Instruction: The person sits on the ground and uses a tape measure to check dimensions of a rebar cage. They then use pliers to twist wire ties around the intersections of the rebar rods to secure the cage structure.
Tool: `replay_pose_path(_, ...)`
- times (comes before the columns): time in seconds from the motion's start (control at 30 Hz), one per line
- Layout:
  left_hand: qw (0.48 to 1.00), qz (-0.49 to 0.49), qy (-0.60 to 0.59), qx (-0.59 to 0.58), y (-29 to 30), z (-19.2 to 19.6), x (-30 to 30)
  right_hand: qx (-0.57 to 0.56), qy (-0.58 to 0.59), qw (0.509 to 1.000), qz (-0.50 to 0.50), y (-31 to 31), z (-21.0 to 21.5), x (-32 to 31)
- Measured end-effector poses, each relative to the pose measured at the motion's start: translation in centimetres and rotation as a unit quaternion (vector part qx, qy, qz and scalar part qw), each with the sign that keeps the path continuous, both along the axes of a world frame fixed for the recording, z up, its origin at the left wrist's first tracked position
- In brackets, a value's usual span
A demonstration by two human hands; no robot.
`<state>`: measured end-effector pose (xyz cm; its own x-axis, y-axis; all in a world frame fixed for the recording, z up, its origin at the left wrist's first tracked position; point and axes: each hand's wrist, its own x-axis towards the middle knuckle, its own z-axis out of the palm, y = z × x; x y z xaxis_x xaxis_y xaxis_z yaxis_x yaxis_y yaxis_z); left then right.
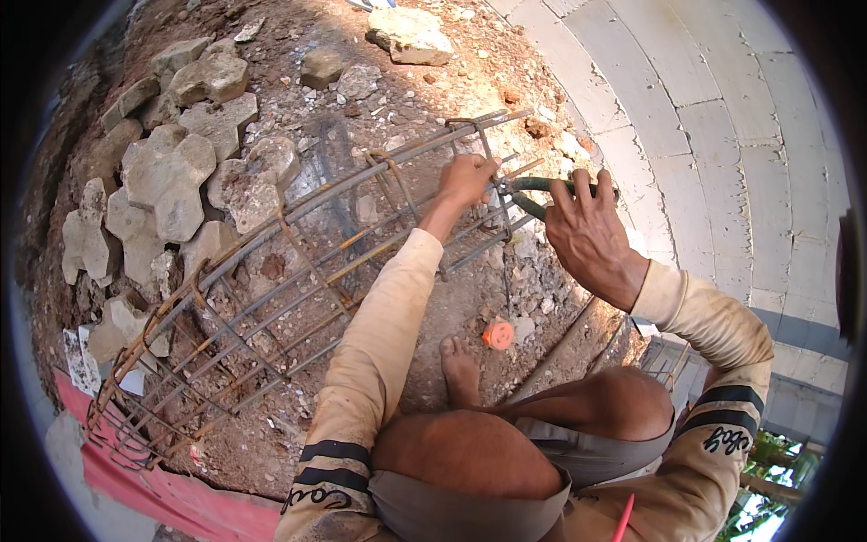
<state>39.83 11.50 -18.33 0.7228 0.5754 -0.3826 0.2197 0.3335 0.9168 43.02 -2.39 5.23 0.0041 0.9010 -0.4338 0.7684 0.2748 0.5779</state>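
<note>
A long rebar cage of rusty bars and square stirrups lies slantwise on the ground, from lower left to upper middle. My left hand is closed at its far end, the fingers pinched against the end stirrup. My right hand grips pincers with green handles. Their jaws meet the stirrup just beside my left fingertips, where it crosses a bar. Any tie wire in the jaws is too small to make out.
Broken concrete pavers are heaped at left. A grey block wall curves along the right. An orange round object lies near my bare foot. Pink sheeting edges the lower left, and a pale stone sits at the top.
</note>
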Motion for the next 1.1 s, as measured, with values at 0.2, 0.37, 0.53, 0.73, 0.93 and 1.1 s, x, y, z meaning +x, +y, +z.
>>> replay_pose_path(0.2, 0.999, -0.022, -0.002, 0.046, 0.0, -0.6, 0.4, -0.018, -0.059, 0.998, -0.007, -0.3, -0.5, 0.9)
replay_pose_path(0.37, 1.0, -0.01, -0.004, 0.022, -0.4, -0.5, 0.5, 0.067, 0.058, 0.995, -0.043, -3.4, -1.5, 4.0)
replay_pose_path(0.53, 0.997, -0.052, -0.01, 0.053, 0.1, -1.4, 0.8, 0.142, 0.158, 0.956, -0.2, -8.0, -4.1, 4.4)
replay_pose_path(0.73, 0.999, -0.016, -0.005, 0.036, -0.9, -0.3, 0.0, 0.248, 0.456, 0.705, -0.483, -15.4, -11.9, 2.1)
replay_pose_path(0.93, 0.999, -0.009, 0.0, 0.033, 0.1, -0.3, -0.6, 0.284, 0.589, 0.484, -0.582, -15.4, -10.5, 3.2)
replay_pose_path(1.1, 0.984, 0.055, -0.017, 0.171, -0.3, -1.2, 0.1, 0.575, 0.654, 0.129, -0.474, -13.3, -9.9, 8.4)
